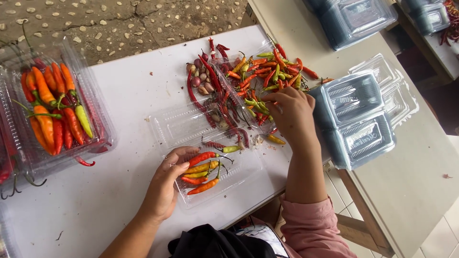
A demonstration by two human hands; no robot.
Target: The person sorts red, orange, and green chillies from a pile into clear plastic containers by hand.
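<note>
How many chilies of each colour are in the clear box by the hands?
In the open clear box next to the left hand:
Red chilies: 2
Yellow chilies: 2
Orange chilies: 1
Green chilies: 1
Total: 6

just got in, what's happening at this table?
A person is sorting chilies at a white table. The left hand steadies an open clear plastic tray that holds a few red, orange and yellow chilies. The right hand reaches into a loose pile of mixed chilies. A filled clear container sits at the far left, and stacks of empty trays lie to the right.
</note>
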